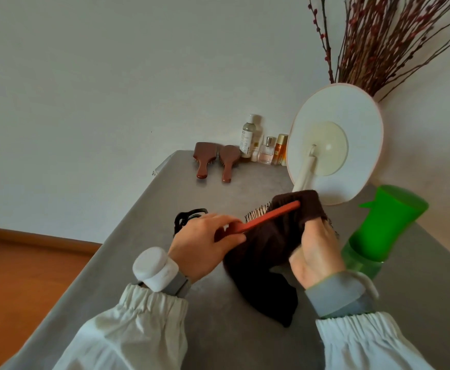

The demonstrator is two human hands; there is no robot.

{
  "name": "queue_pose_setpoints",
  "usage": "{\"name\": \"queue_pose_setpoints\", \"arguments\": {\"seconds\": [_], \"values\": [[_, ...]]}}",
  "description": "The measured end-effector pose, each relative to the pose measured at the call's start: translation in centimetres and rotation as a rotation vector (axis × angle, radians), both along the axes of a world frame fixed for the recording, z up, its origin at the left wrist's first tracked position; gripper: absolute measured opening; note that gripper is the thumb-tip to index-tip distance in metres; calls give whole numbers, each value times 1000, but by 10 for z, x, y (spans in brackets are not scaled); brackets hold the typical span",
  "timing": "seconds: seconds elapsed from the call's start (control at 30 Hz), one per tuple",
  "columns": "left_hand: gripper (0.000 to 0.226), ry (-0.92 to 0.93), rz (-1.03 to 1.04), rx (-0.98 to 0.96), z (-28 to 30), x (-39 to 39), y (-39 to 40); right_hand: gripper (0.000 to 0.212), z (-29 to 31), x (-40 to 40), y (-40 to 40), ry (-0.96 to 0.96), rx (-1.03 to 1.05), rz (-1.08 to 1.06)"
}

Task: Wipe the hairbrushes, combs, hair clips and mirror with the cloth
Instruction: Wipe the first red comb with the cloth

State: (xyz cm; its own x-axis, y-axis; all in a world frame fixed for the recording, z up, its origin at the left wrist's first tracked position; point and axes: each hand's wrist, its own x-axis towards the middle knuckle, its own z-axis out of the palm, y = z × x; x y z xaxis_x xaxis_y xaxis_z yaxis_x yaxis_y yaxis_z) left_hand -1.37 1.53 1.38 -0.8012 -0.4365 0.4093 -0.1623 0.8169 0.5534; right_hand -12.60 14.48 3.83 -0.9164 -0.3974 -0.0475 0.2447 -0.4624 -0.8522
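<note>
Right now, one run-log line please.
left hand: holds red comb | right hand: wipes it with brown cloth | mirror: untouched

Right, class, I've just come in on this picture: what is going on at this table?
A person is wiping an orange comb with a dark brown cloth. The left hand pinches the comb's handle, while the right hand grips the cloth wrapped round its far end. Two wooden hairbrushes lie near the wall, a black hair clip sits behind the left hand, and the round mirror stands beside a green spray bottle.
</note>
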Motion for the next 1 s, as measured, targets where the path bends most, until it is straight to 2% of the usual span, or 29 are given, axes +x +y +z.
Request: {"name": "queue_pose_setpoints", "arguments": {"seconds": [0.07, 0.13, 0.23, 0.3, 0.37, 0.43, 0.5, 0.57, 0.63, 0.7, 0.73, 0.83, 0.93, 1.0], "values": [[19, 22, 16, 95, 3, 2, -6, 31, 5, 2, 1, -78, -96, 18], [14, 43, 51, 226, 5, 4, -8, 20, 4, 6, 3, -7, 6, 62], [13, 49, -76, 411, 8, 2, 7, 26, -9, 20, -2, 373, 297, 141], [9, 16, -172, 437, 7, 0, 21, 18, -15, 28, -7, 715, 361, 40], [11, -27, -257, 481, 6, -1, 29, 18, -20, 23, -9, 885, 399, -127], [12, -83, -333, 602, 9, -2, 32, 28, -21, 11, -8, 779, 462, -278], [13, -139, -384, 702, 11, 0, 31, 27, -18, 6, -5, 530, 429, -343], [15, -181, -430, 776, 13, 3, 26, 35, -13, 6, -7, 203, 278, -251], [16, -173, -455, 858, 14, 6, 20, 31, -10, 4, -9, -69, 179, -139], [20, -56, -395, 1034, 15, 7, 14, 36, -8, 0, -6, -183, 96, -48], [22, 34, -337, 1150, 16, 6, 14, 37, -8, -1, -6, -177, 86, -2], [24, 227, -262, 1330, 13, -1, 21, 28, -11, 18, -10, -26, 150, 173], [23, 301, -328, 1468, 14, -5, 33, 11, -27, 37, -16, 519, 380, 216], [23, 341, -358, 1620, 17, -6, 34, 12, -31, 32, -15, 745, 462, 173]]}}
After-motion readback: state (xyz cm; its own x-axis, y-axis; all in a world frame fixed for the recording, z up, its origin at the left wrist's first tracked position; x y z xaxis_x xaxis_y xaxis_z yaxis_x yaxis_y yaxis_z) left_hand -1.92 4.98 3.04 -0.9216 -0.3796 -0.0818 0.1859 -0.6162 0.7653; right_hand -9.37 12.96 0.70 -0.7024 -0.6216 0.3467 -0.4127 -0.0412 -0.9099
